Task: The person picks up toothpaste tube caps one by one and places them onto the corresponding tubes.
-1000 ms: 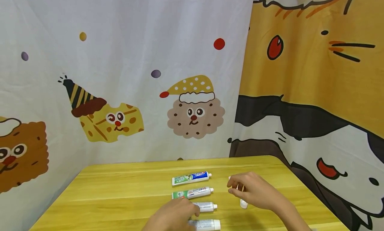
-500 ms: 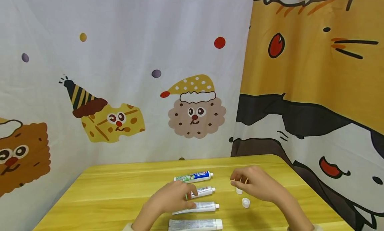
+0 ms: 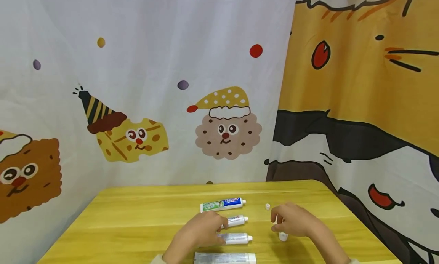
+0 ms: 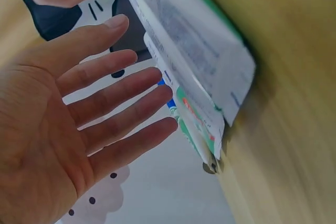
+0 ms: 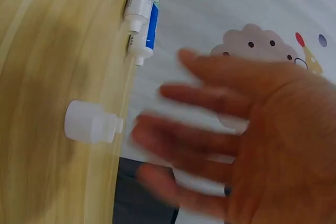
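Four tubes (image 3: 223,205) in front-to-back row on table (image 3: 137,218); caps (image 3: 282,237) right of tubes; cloth (image 3: 154,47) behind table.

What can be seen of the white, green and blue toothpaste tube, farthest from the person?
The plastic-looking white, green and blue toothpaste tube lies on the yellow wood-grain table. In the head view, its flat green end points left, its narrow, apparently uncapped white nozzle right. Only the table visibly touches it.

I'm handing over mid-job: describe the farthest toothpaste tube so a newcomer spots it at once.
On the yellow table, four tubes lie one behind another. The farthest tube lies nearest the patterned curtain. Unlike its neighbours, it shows a broad blue panel toward its right end.
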`<state>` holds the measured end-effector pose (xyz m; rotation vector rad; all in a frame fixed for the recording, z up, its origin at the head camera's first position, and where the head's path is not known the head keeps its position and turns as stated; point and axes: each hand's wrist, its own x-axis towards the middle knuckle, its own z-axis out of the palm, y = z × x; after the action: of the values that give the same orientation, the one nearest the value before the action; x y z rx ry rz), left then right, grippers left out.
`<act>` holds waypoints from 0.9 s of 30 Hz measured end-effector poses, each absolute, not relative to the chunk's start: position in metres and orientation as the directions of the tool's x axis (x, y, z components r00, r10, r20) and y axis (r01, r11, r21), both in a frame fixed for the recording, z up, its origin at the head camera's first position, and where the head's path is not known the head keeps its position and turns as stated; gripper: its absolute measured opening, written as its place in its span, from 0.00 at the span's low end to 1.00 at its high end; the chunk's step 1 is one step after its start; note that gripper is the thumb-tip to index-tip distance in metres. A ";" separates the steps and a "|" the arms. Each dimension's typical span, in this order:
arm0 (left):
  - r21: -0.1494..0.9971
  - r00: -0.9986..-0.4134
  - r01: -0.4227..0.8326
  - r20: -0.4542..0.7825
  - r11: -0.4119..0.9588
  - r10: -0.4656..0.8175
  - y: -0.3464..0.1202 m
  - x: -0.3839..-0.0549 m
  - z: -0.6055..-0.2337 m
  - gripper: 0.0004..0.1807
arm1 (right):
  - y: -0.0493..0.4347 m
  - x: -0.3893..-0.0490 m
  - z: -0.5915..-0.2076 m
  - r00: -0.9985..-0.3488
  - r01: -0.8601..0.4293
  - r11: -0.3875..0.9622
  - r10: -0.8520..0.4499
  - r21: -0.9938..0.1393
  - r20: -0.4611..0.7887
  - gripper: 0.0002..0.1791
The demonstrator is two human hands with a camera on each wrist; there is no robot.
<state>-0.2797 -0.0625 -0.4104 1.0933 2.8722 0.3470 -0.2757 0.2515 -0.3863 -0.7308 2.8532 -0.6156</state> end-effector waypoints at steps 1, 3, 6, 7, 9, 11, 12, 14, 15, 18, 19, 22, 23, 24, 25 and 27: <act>0.214 -0.748 0.654 0.038 0.725 0.663 -0.062 -0.279 -0.412 0.16 | 0.252 -0.275 -0.387 -0.890 -0.387 0.820 -0.452 -0.421 -0.063 0.08; 0.188 -0.739 0.667 0.050 0.721 0.671 -0.061 -0.278 -0.414 0.15 | 0.253 -0.274 -0.388 -0.914 -0.301 0.856 -0.385 -0.420 -0.130 0.08; 0.157 -0.724 0.688 0.072 0.709 0.687 -0.060 -0.277 -0.417 0.14 | 0.253 -0.273 -0.391 -0.930 -0.179 0.885 -0.295 -0.429 -0.221 0.08; 0.153 -0.721 0.691 0.076 0.707 0.689 -0.060 -0.278 -0.418 0.14 | 0.252 -0.272 -0.392 -0.931 -0.145 0.890 -0.271 -0.431 -0.247 0.09; 0.151 -0.723 0.689 0.080 0.709 0.686 -0.060 -0.278 -0.419 0.15 | 0.252 -0.271 -0.395 -0.930 -0.093 0.893 -0.236 -0.441 -0.283 0.10; 0.147 -0.728 0.684 0.079 0.714 0.681 -0.059 -0.279 -0.420 0.16 | 0.251 -0.270 -0.397 -0.928 -0.067 0.890 -0.221 -0.450 -0.299 0.11; 0.146 -0.732 0.680 0.074 0.718 0.678 -0.059 -0.279 -0.421 0.16 | 0.251 -0.270 -0.398 -0.929 -0.066 0.889 -0.220 -0.453 -0.297 0.12; 0.143 -0.738 0.673 0.065 0.725 0.672 -0.059 -0.279 -0.421 0.18 | 0.250 -0.270 -0.400 -0.931 -0.076 0.884 -0.228 -0.460 -0.284 0.12; 0.144 -0.741 0.669 0.061 0.729 0.668 -0.058 -0.279 -0.422 0.19 | 0.250 -0.271 -0.401 -0.933 -0.083 0.882 -0.233 -0.464 -0.276 0.12; 0.148 -0.750 0.658 0.041 0.739 0.660 -0.056 -0.278 -0.423 0.22 | 0.251 -0.271 -0.404 -0.936 -0.104 0.872 -0.249 -0.478 -0.249 0.11; 0.144 -0.752 0.656 0.041 0.741 0.658 -0.056 -0.278 -0.423 0.23 | 0.251 -0.271 -0.405 -0.937 -0.109 0.870 -0.251 -0.481 -0.242 0.11; 0.131 -0.754 0.654 0.041 0.745 0.655 -0.055 -0.277 -0.425 0.23 | 0.250 -0.272 -0.408 -0.941 -0.116 0.861 -0.255 -0.495 -0.223 0.10; 0.121 -0.755 0.654 0.043 0.747 0.654 -0.054 -0.277 -0.425 0.22 | 0.250 -0.272 -0.409 -0.942 -0.112 0.858 -0.251 -0.500 -0.220 0.11; 0.112 -0.757 0.653 0.045 0.749 0.652 -0.054 -0.277 -0.425 0.22 | 0.250 -0.273 -0.410 -0.943 -0.110 0.855 -0.250 -0.506 -0.218 0.11; 0.106 -0.757 0.652 0.046 0.751 0.651 -0.054 -0.276 -0.426 0.20 | 0.249 -0.273 -0.411 -0.945 -0.105 0.854 -0.246 -0.510 -0.217 0.12; 0.091 -0.759 0.650 0.051 0.754 0.649 -0.054 -0.276 -0.427 0.18 | 0.249 -0.274 -0.413 -0.947 -0.099 0.854 -0.239 -0.510 -0.216 0.13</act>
<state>-0.2759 -0.0543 -0.4271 1.0952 2.9568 0.1635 -0.2737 0.2487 -0.4126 -0.2565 2.7582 -0.7380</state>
